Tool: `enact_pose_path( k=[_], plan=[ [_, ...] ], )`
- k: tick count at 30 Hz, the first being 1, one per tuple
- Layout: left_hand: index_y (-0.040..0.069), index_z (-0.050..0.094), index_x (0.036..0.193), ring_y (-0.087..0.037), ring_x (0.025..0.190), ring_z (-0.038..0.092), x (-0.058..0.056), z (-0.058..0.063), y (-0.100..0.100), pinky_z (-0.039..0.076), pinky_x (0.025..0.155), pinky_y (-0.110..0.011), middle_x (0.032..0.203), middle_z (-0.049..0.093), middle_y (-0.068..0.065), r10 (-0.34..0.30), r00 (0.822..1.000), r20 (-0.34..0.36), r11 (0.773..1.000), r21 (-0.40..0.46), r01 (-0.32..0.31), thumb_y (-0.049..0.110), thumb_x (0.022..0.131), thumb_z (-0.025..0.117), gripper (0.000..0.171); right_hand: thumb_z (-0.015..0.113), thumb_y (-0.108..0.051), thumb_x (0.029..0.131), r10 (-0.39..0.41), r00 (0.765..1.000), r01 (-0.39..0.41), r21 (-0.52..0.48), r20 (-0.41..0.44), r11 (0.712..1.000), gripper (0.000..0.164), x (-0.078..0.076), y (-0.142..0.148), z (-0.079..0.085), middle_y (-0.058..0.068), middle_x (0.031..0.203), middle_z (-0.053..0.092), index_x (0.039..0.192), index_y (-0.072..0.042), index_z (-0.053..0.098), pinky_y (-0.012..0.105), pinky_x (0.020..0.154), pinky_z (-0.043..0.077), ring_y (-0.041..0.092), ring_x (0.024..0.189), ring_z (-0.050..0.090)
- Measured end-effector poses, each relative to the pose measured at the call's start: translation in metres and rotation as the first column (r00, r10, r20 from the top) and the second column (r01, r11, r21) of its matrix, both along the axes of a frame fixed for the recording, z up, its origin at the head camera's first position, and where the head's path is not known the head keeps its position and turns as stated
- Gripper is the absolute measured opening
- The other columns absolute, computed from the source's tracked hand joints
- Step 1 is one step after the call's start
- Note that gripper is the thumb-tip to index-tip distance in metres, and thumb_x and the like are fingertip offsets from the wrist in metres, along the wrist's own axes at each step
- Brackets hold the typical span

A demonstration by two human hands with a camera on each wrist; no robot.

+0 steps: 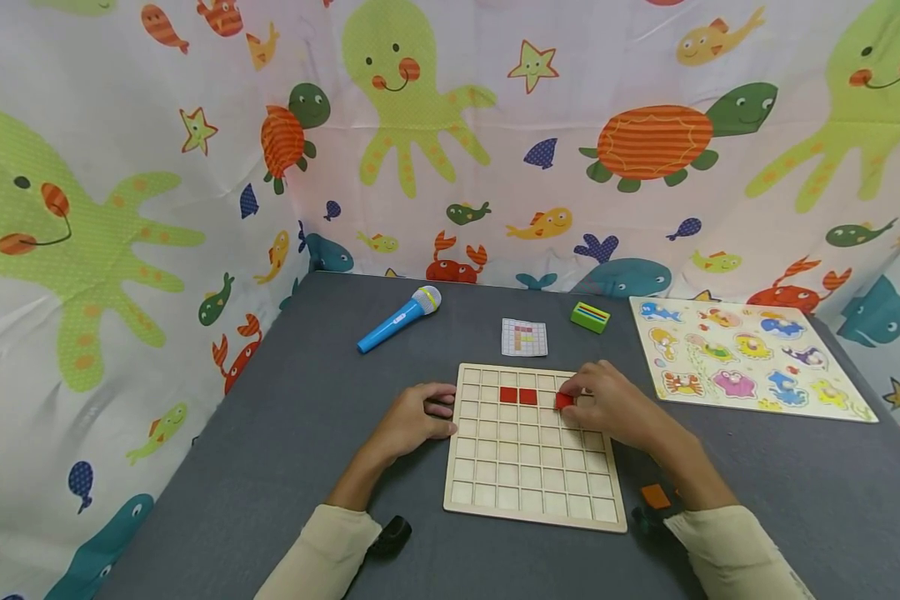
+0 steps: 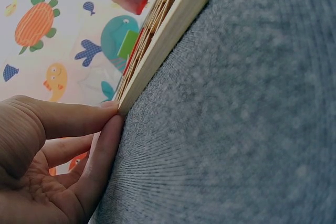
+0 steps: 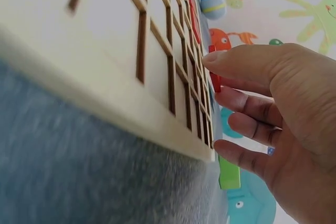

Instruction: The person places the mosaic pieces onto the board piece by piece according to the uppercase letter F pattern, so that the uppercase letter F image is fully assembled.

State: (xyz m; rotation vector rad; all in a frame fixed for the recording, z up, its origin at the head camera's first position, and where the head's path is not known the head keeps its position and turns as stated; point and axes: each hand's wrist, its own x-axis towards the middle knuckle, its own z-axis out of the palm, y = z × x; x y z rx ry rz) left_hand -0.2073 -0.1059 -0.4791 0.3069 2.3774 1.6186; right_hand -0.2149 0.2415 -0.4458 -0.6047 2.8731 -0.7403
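A square wooden grid board (image 1: 527, 498) lies in the middle of the table. Two red square tiles (image 1: 518, 396) sit side by side in its second row from the far edge. My right hand (image 1: 618, 408) pinches another red tile (image 3: 214, 72) between thumb and fingertips, over the same row further right; its other fingers are spread apart in the right wrist view. On the board's left edge, my left hand (image 1: 412, 421) rests its thumb and forefinger tips, with the remaining fingers loosely bent (image 2: 68, 161).
Beyond the board lie a small pattern card (image 1: 524, 337), a green block with coloured stripes (image 1: 590, 317) and a blue toy microphone (image 1: 399, 320). A sea-animal puzzle board (image 1: 750, 358) is at the right. An orange tile (image 1: 656, 497) lies beside my right wrist.
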Motion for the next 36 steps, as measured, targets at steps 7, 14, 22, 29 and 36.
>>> enact_pose_path(
  k=[7,14,22,29,36],
  plan=[
    [0.001,0.064,0.143,-0.029,0.118,0.069,0.001,0.002,0.001,0.061,0.092,-0.037,0.132,0.068,-0.014,0.002,1.0,-0.003,1.0,-0.004,-0.002,-0.001,0.087,0.082,0.059,0.076,-0.024,0.098,0.026,1.0,-0.026,0.017,0.001,1.0,0.021,-0.007,-0.012,0.0,0.005,0.111,0.066,0.114,-0.01,0.08,0.049,0.093,0.05,0.027,0.11,0.052],
    [0.001,0.063,0.144,-0.03,0.118,0.069,0.001,0.003,0.0,0.061,0.092,-0.038,0.133,0.067,-0.014,0.0,1.0,0.002,1.0,-0.006,0.0,0.0,0.087,0.082,0.06,0.076,-0.021,0.098,0.045,0.999,-0.045,0.022,0.0,0.999,0.02,-0.011,-0.017,-0.002,0.006,0.113,0.067,0.113,-0.009,0.08,0.053,0.097,0.051,0.028,0.112,0.052],
    [0.001,0.064,0.143,-0.03,0.118,0.069,0.001,0.002,-0.001,0.061,0.092,-0.038,0.133,0.067,-0.014,-0.008,1.0,-0.006,1.0,-0.002,0.008,0.0,0.087,0.082,0.059,0.075,-0.019,0.099,0.051,0.999,-0.052,0.025,0.009,0.998,0.022,-0.016,-0.02,-0.003,0.008,0.115,0.067,0.116,-0.006,0.079,0.05,0.094,0.052,0.029,0.113,0.052],
    [0.0,0.063,0.144,-0.031,0.118,0.069,0.002,0.001,-0.001,0.061,0.093,-0.038,0.133,0.067,-0.015,-0.013,1.0,-0.008,1.0,0.002,0.013,0.0,0.088,0.081,0.059,0.077,-0.019,0.098,0.028,0.999,-0.028,0.014,0.032,1.0,0.025,-0.016,-0.023,-0.002,0.007,0.11,0.066,0.119,-0.006,0.078,0.045,0.088,0.052,0.028,0.111,0.051],
    [0.001,0.063,0.144,-0.03,0.118,0.069,0.001,0.001,0.0,0.061,0.093,-0.038,0.134,0.068,-0.014,-0.011,1.0,-0.01,1.0,-0.003,0.011,0.0,0.088,0.081,0.059,0.077,-0.02,0.098,0.012,0.998,-0.014,0.027,0.068,1.0,0.027,-0.016,-0.024,-0.002,0.008,0.115,0.067,0.119,-0.005,0.079,0.05,0.095,0.053,0.029,0.113,0.052]
  ],
)
